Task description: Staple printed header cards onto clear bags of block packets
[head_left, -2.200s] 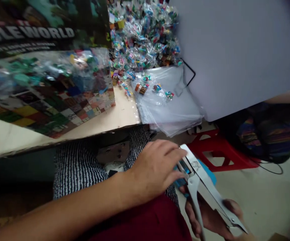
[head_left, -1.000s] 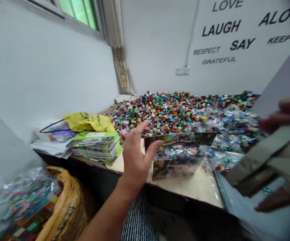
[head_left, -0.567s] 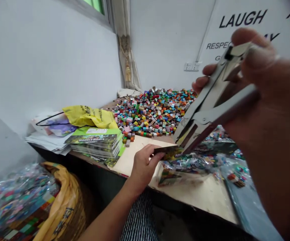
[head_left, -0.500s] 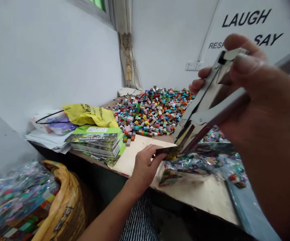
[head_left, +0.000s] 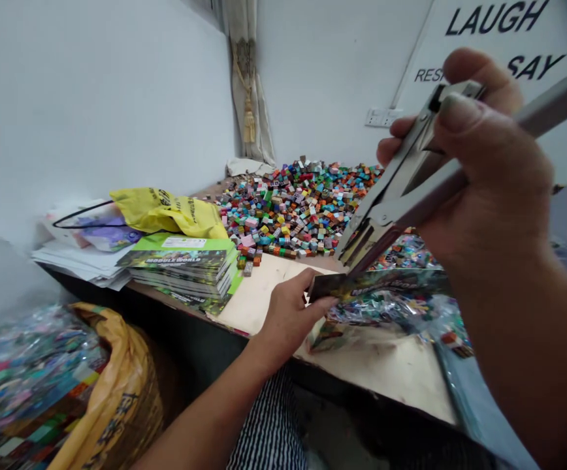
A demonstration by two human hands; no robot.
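Note:
My right hand (head_left: 499, 176) is wrapped round a grey metal plier stapler (head_left: 401, 189), tilted with its jaws pointing down and left. The jaw tips meet the upper edge of a dark printed header card (head_left: 391, 284). My left hand (head_left: 291, 313) pinches that card's left end between thumb and fingers. Below the card hangs a clear plastic bag (head_left: 381, 312) of small colourful pieces, close above the pale board on the table. Whether the stapler's jaws are fully pressed together is hard to make out.
A large heap of coloured blocks (head_left: 298, 205) lies at the back. Stacked booklets (head_left: 185, 274) and a yellow bag (head_left: 166, 212) sit on the left. On the floor, a yellow sack (head_left: 117, 391) holds filled bags. The pale board (head_left: 386, 375) covers the table's front edge.
The header card now shows more of its printed front, stretched to the right under the stapler. My right hand and the stapler have shifted slightly; both hands keep their hold.

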